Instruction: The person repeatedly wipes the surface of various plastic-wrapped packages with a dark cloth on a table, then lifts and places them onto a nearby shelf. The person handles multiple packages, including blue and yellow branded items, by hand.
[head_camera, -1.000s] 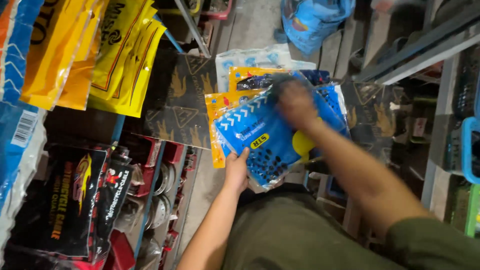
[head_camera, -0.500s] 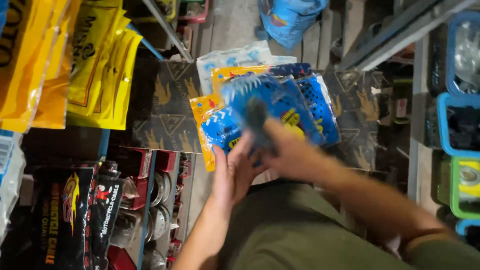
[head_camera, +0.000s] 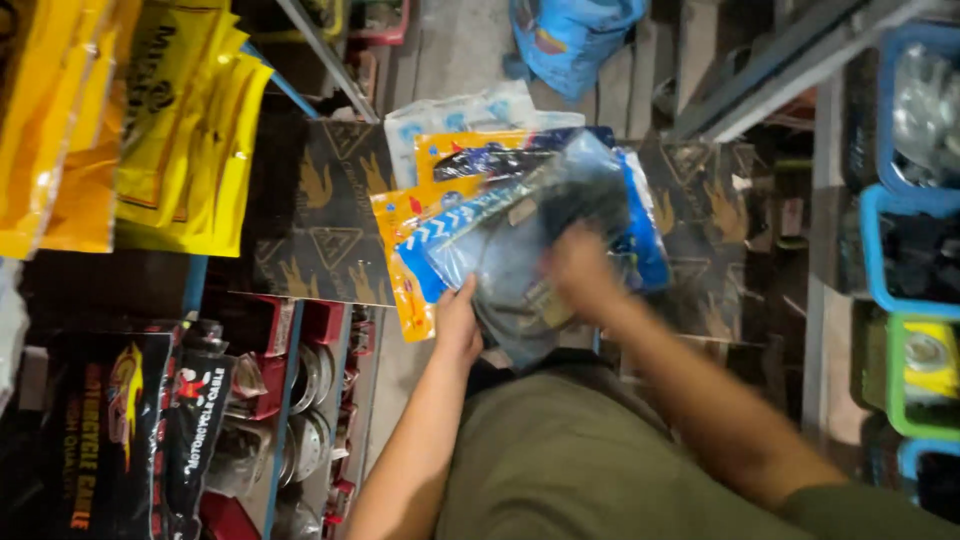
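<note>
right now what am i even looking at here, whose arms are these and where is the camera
The camera sits on a person's head and looks down, so the two bare arms coming up from the bottom are that person's own. There is no machine. The left hand supports a stack of flat plastic packets, blue, orange and clear, from below. The right hand rests on top, on a clear bag with a dark coiled part inside; it is blurred, so the fingers' grip is unclear. Around them is a crowded shop: yellow bags hang at the left, black packets lower left, and coloured bins line the right.
</note>
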